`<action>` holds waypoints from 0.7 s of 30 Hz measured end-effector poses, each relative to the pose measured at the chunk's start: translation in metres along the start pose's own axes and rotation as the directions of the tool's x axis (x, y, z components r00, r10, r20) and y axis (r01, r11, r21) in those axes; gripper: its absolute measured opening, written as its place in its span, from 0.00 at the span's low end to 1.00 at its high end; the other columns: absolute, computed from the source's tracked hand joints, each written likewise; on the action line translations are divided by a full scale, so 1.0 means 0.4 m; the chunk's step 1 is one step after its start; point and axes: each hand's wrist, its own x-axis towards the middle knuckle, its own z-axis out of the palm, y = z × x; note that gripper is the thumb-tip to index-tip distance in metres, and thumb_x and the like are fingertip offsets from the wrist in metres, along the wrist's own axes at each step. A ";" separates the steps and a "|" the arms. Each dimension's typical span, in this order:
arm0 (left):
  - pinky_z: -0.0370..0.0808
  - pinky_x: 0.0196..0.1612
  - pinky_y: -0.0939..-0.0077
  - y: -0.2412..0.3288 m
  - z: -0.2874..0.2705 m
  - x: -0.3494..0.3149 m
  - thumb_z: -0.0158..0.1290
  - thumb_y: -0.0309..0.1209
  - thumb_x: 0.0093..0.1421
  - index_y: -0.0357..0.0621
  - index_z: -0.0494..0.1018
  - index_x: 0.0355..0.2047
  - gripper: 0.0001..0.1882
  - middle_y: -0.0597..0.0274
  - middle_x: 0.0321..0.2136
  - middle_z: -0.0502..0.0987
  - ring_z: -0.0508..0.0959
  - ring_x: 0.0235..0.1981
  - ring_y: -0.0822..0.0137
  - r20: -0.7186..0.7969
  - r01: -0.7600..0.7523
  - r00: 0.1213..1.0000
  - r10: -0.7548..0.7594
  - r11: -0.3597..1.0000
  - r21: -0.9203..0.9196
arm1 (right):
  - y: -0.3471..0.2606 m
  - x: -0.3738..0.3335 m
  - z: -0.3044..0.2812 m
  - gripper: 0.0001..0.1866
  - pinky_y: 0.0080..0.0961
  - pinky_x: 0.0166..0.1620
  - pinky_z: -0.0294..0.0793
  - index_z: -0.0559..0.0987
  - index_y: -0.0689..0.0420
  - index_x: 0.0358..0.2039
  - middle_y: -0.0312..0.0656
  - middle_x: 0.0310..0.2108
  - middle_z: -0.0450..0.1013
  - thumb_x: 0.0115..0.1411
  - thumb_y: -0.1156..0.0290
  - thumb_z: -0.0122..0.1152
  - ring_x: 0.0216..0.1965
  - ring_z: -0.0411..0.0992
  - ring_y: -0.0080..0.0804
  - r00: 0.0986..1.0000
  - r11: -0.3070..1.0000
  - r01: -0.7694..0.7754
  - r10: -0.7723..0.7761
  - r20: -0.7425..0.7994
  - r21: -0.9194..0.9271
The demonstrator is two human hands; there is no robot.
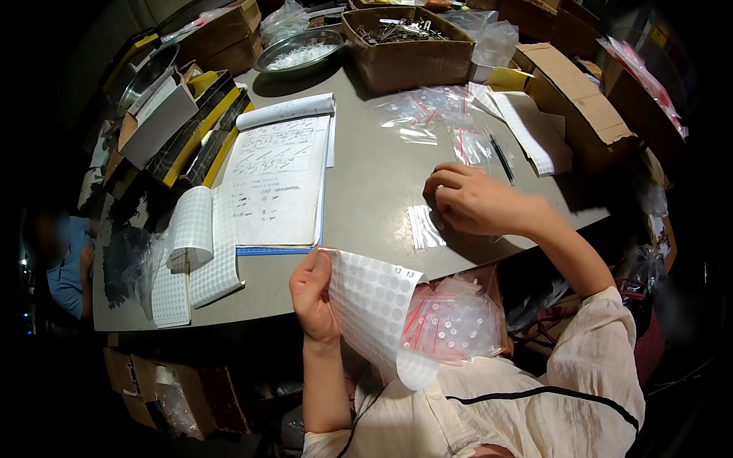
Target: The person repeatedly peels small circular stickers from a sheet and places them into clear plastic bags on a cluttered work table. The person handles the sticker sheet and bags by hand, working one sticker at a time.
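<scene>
My left hand (314,288) pinches the upper corner of a sheet of round white stickers (366,294), which hangs curved over the table's front edge with many bare round spots. My right hand (475,200) is over the table with its fingers bent and drawn together. Whatever its fingertips hold, if anything, is hidden. Under and beside that hand lies a small clear zip bag (424,227). A pile of clear zip bags with red seal lines (450,320), several with round stickers on them, rests at my lap behind the sheet.
An open notebook (279,175) lies left of centre, beside more sticker sheets (200,244). Flat zip bags (431,111) and a pen (501,156) are beyond my right hand. At the back stand a metal bowl (299,55) and a cardboard box of metal parts (408,61).
</scene>
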 end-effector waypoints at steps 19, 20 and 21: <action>0.76 0.36 0.78 0.006 0.026 -0.001 0.44 0.35 0.73 0.39 0.73 0.38 0.13 0.63 0.31 0.78 0.79 0.31 0.73 -0.122 -0.044 0.991 0.047 0.999 0.026 | -0.074 -0.090 -0.033 0.17 0.46 0.64 0.62 0.80 0.56 0.48 0.47 0.54 0.70 0.60 0.63 0.66 0.63 0.63 0.49 0.999 0.982 0.010 -0.003 -0.037 0.190; 0.75 0.34 0.79 0.004 0.021 -0.003 0.44 0.35 0.73 0.39 0.73 0.38 0.13 0.63 0.29 0.78 0.78 0.30 0.73 -0.117 -0.033 0.992 0.038 0.998 0.046 | -0.099 -0.100 -0.042 0.17 0.47 0.65 0.61 0.83 0.53 0.47 0.46 0.58 0.70 0.56 0.69 0.63 0.65 0.63 0.50 1.000 0.992 -0.012 0.008 0.026 0.122; 0.74 0.33 0.80 0.002 0.016 -0.003 0.44 0.35 0.73 0.39 0.73 0.37 0.13 0.63 0.28 0.78 0.77 0.28 0.74 -0.113 -0.022 0.993 0.029 0.998 0.067 | -0.115 -0.112 -0.041 0.18 0.48 0.66 0.60 0.83 0.52 0.47 0.46 0.59 0.70 0.55 0.70 0.63 0.65 0.62 0.51 0.999 0.994 -0.003 -0.002 0.045 0.111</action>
